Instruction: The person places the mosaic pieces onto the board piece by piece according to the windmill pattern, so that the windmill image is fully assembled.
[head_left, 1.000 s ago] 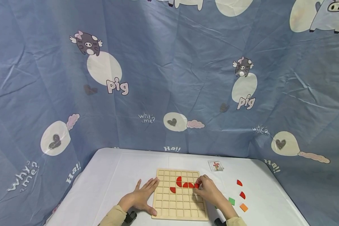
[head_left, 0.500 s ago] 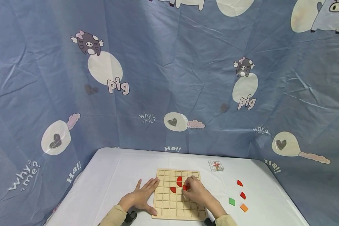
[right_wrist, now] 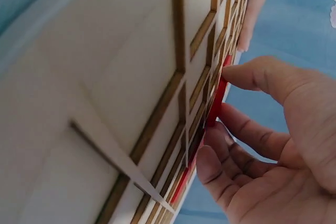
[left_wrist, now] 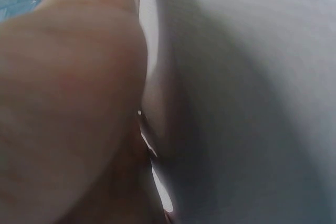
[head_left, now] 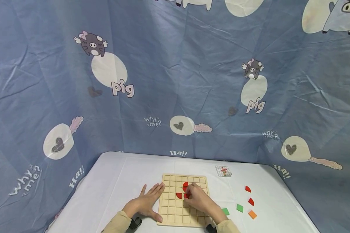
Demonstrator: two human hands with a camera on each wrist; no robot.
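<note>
A wooden grid board [head_left: 172, 220] lies on the white table. My left hand [head_left: 147, 204] rests spread out, its fingers at the board's left edge and its thumb at the near left corner. On the board, my right hand [head_left: 199, 199] pinches a flat red tile [right_wrist: 218, 100] between thumb and fingers, low over the cells. Beside that hand sit red quarter-circle tiles [head_left: 185, 184], with another red quarter-circle tile [head_left: 179, 195] just to the left. The right hand covers the board cells under it. In the left wrist view the left hand [left_wrist: 68, 103] fills the left side.
Right of the board lie two red quarter-circle tiles [head_left: 248, 188], green tiles [head_left: 239, 207] and an orange tile [head_left: 252, 214]. A small pattern card [head_left: 223, 171] is behind them, near the table's back. Blue cloth with pig prints [head_left: 151, 97] hangs around the table [head_left: 134, 168].
My right hand has moved left across the board, from its right edge to the middle, with red tile in its fingers. A second green tile has come into sight. The left hand stays put.
</note>
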